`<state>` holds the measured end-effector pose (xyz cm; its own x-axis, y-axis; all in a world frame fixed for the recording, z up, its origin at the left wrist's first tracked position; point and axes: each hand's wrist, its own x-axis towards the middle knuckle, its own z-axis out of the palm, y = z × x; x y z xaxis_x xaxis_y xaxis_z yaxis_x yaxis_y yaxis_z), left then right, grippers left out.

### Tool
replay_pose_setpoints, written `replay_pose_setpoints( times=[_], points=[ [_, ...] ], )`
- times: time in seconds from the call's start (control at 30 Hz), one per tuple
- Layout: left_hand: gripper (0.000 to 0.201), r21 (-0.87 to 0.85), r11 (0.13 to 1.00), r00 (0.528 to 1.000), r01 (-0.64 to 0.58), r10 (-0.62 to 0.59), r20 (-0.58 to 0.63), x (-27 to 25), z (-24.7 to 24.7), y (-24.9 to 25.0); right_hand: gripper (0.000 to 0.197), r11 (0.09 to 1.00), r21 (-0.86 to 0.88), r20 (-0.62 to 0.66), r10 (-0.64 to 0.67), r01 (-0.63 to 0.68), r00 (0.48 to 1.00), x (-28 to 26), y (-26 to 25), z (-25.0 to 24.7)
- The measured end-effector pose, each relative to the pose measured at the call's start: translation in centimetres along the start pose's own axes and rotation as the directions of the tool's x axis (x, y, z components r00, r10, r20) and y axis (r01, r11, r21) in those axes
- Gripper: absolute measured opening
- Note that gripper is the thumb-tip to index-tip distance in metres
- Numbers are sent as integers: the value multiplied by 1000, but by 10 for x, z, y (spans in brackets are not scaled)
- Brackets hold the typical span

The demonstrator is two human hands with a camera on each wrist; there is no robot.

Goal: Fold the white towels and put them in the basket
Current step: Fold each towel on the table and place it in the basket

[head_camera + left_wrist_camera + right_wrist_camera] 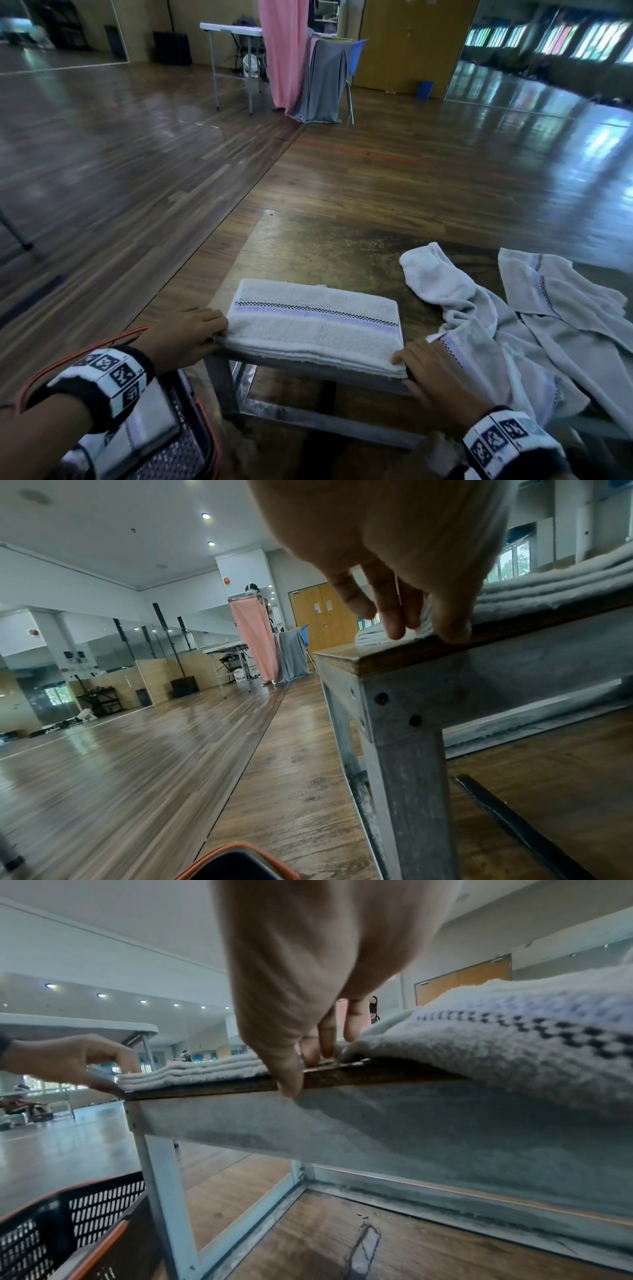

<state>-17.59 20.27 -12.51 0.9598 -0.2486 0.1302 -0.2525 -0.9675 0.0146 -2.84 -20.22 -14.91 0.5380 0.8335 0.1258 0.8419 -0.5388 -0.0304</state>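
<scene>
A folded white towel (315,325) with a checked and lilac stripe lies on the near left part of the small wooden table (308,246). My left hand (219,334) holds its left end, fingers on the cloth and thumb at the table's edge (424,631). My right hand (404,368) holds the towel's near right corner, thumb hanging over the table's front edge (304,1069). The dark basket (191,445) with an orange rim stands on the floor under my left wrist, with a folded towel (144,421) inside.
Unfolded white towels (565,325) lie crumpled over the right side of the table, one end (435,274) reaching toward the middle. The table's metal leg (222,387) stands next to the basket. Wooden floor spreads all round; a chair with draped cloth (322,78) stands far back.
</scene>
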Motion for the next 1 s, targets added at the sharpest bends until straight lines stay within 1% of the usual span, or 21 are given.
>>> replay_pose_setpoints(
  times=[0.07, 0.13, 0.2, 0.23, 0.27, 0.33, 0.4, 0.43, 0.47, 0.5, 0.53, 0.6, 0.63, 0.67, 0.77, 0.83, 0.87, 0.93, 1.0],
  points=[
    [30, -55, 998, 1000, 22, -23, -17, -2, 0, 1, 26, 997, 77, -87, -16, 22, 996, -3, -3, -1],
    [20, -95, 994, 996, 56, -62, -61, -2, -4, 0, 16, 980, 199, -139, 50, -21, 989, -3, 1, -7],
    [14, -163, 980, 986, 111, -130, -108, -1, -11, -3, 15, 937, 342, -149, 134, -77, 980, -1, 9, -16],
    [14, -229, 962, 979, 146, -174, -105, -1, -14, -3, 17, 901, 422, -142, 175, -100, 974, 0, 13, -22],
    [14, -310, 935, 970, 172, -216, -112, 2, -19, -2, 19, 849, 513, -129, 219, -124, 967, 1, 16, -28],
    [6, -489, 844, 931, 220, -331, -153, 7, -29, 2, 20, 706, 684, -77, 320, -183, 944, 2, 22, -43],
    [19, -623, 743, 889, 246, -429, -161, 13, -39, 4, 17, 546, 812, -22, 381, -206, 924, 2, 24, -59],
    [19, -670, 702, 881, 242, -449, -152, 16, -44, 5, 9, 471, 859, -2, 394, -200, 919, 3, 24, -66],
    [15, -707, 669, 877, 229, -458, -149, 17, -49, 5, 7, 412, 891, 9, 404, -191, 915, 4, 23, -73],
    [8, -739, 637, 871, 220, -469, -145, 18, -53, 4, 15, 377, 906, 16, 418, -190, 908, 5, 23, -77],
    [9, -766, 610, 868, 204, -475, -146, 18, -55, 3, 20, 354, 913, 32, 436, -204, 899, 7, 24, -79],
    [29, -766, 607, 870, 214, -475, -134, 20, -54, -2, 18, 343, 904, 71, 470, -256, 880, 12, 26, -79],
    [34, -756, 613, 876, 229, -469, -115, 22, -51, -3, 18, 339, 898, 93, 473, -279, 876, 14, 28, -77],
    [35, -750, 616, 882, 243, -462, -94, 24, -47, -5, 19, 337, 891, 114, 479, -303, 870, 17, 29, -74],
    [29, -698, 648, 887, 305, -460, -39, 32, -33, -12, 20, 366, 863, 141, 486, -347, 863, 25, 33, -64],
    [19, -644, 677, 879, 356, -477, -15, 37, -25, -16, 17, 392, 844, 144, 493, -367, 858, 30, 35, -58],
    [15, -629, 685, 874, 368, -486, -17, 40, -22, -17, 16, 401, 836, 139, 503, -373, 853, 34, 36, -56],
    [20, -601, 706, 860, 375, -508, -60, 49, -19, -16, 13, 414, 824, 125, 534, -388, 836, 42, 38, -51],
    [21, -593, 720, 852, 361, -513, -104, 60, -17, -13, 11, 389, 829, 120, 576, -401, 808, 51, 40, -47]
  ],
)
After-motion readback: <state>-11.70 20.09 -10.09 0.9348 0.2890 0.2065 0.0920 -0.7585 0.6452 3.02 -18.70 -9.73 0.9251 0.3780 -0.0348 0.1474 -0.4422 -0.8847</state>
